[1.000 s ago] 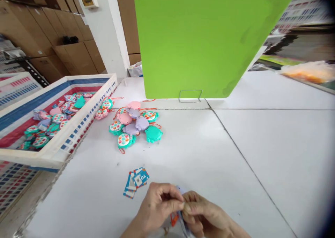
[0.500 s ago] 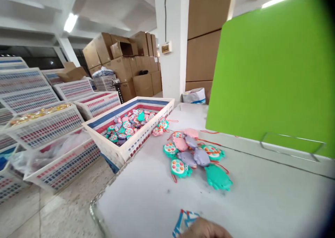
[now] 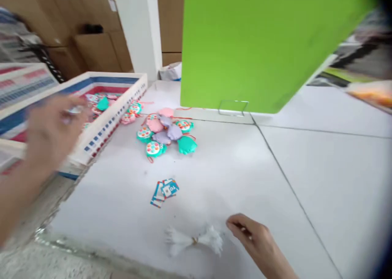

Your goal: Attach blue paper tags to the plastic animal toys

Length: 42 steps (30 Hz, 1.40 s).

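My left hand [image 3: 52, 128] is raised at the left over the near rim of the white basket [image 3: 101, 126]. It is smeared by motion, with fingers curled round a small pale thing I cannot name. My right hand [image 3: 252, 238] rests low on the white table [image 3: 321, 168], fingers curled under, just right of a bundle of white plastic ties [image 3: 194, 240]. What its fingers hold, if anything, is hidden. A few blue and white paper tags [image 3: 164, 189] lie ahead of the bundle. Further back is a pile of teal, pink and purple toys [image 3: 167, 134] with orange cords.
The basket holds several more of the same toys. A green board [image 3: 260, 46] stands upright on a wire stand at the back of the table. Cardboard boxes [image 3: 92, 38] and a white pillar lie behind. The table's near-left edge drops to a speckled floor.
The camera swung up towards the room and came back down. My hands, pinched together a second ago, have parted: the left went to the basket, the right stayed by the ties.
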Available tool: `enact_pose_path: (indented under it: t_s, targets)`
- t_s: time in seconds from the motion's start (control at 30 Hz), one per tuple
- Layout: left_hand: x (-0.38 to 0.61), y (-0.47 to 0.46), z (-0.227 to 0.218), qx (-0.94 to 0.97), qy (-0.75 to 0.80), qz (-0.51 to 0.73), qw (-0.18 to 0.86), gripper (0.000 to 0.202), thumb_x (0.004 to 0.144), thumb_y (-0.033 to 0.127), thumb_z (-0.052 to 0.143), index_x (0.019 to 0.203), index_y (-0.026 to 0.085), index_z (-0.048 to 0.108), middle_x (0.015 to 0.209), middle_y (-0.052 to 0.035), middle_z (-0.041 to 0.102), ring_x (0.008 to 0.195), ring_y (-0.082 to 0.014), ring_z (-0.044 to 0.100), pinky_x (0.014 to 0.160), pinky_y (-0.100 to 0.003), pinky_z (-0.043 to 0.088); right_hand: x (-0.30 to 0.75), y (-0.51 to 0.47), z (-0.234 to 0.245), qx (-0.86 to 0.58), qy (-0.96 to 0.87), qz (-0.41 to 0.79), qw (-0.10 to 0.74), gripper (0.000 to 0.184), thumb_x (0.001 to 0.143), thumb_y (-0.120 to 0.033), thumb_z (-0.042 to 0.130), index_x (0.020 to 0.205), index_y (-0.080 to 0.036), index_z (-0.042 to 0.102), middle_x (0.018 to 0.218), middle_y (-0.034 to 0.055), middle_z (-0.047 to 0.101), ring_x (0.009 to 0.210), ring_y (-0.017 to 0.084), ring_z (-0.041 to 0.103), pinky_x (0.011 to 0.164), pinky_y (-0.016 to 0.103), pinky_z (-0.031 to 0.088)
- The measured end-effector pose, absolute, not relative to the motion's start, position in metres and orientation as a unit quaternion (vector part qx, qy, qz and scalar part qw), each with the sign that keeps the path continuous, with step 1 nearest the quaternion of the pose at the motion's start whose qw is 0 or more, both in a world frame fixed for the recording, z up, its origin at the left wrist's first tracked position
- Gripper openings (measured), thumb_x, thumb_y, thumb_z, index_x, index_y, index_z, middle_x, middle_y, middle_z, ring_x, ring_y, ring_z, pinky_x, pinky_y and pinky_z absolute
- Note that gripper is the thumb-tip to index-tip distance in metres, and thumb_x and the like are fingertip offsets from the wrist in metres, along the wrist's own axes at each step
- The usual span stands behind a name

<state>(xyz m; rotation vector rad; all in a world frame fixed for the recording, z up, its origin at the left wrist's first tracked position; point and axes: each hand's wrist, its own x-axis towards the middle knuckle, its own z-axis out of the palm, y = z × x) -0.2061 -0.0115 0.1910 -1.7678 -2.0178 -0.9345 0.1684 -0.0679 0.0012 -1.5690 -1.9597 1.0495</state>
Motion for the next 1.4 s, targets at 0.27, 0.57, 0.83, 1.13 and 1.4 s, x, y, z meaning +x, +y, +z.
enact_pose_path:
  t_s: [0.27, 0.57, 0.83, 1.13, 1.4]
  targets:
    - [-0.038, -0.106, -0.006, -0.801, -0.544, -0.095, -0.233, 0.013, 0.073, 0.014, 0.059, 0.086, 0.017, 0.057, 0.095, -0.0040, 0.057, 0.092, -0.0193, 0.047, 0.082, -0.032, 0.041, 0.159, -0.084, -0.009, -0.514, -0.766, 0.327, 0.205, 0.023, 0.087, -0.025, 0.039, 0.104, -0.024, 0.054, 0.101, 0.0054, 0.060, 0.074, 0.014, 0.059, 0.066, 0.024, 0.046]
    - [-0.039, -0.111, -0.027, -0.797, -0.565, -0.101, -0.190, 0.017, 0.080, 0.006, 0.046, 0.082, 0.018, 0.057, 0.080, -0.0014, 0.058, 0.076, -0.0172, 0.051, 0.069, -0.029, 0.041, 0.148, -0.081, -0.016, -0.514, -0.789, 0.305, 0.141, 0.023, 0.088, -0.022, 0.034, 0.083, -0.021, 0.056, 0.080, 0.0018, 0.059, 0.067, 0.013, 0.056, 0.062, 0.025, 0.042]
    - [-0.057, -0.112, -0.028, -0.812, -0.543, -0.132, -0.165, 0.022, 0.080, 0.007, 0.042, 0.092, 0.018, 0.057, 0.078, -0.0029, 0.058, 0.072, -0.0170, 0.052, 0.063, -0.027, 0.042, 0.143, -0.079, -0.012, -0.492, -0.794, 0.328, 0.140, 0.023, 0.087, -0.024, 0.037, 0.080, -0.022, 0.059, 0.077, 0.0010, 0.059, 0.062, 0.013, 0.055, 0.058, 0.025, 0.040]
    - [-0.074, -0.113, -0.030, -0.831, -0.521, -0.160, -0.107, 0.021, 0.086, 0.016, 0.035, 0.084, 0.018, 0.055, 0.071, -0.0021, 0.055, 0.064, -0.0141, 0.049, 0.058, -0.024, 0.039, 0.142, -0.073, -0.013, -0.488, -0.826, 0.244, 0.144, 0.023, 0.086, -0.023, 0.035, 0.079, -0.021, 0.057, 0.075, 0.0016, 0.058, 0.059, 0.011, 0.054, 0.056, 0.023, 0.038]
    - [-0.070, -0.117, -0.030, -0.807, -0.520, -0.246, -0.134, 0.027, 0.088, 0.024, 0.032, 0.085, 0.016, 0.057, 0.077, -0.0059, 0.057, 0.070, -0.0176, 0.048, 0.064, -0.029, 0.039, 0.202, -0.061, 0.013, -0.661, -0.686, 0.146, 0.266, 0.015, 0.076, -0.034, 0.047, 0.068, -0.022, 0.054, 0.062, -0.0003, 0.055, 0.048, 0.011, 0.046, 0.046, 0.021, 0.038]
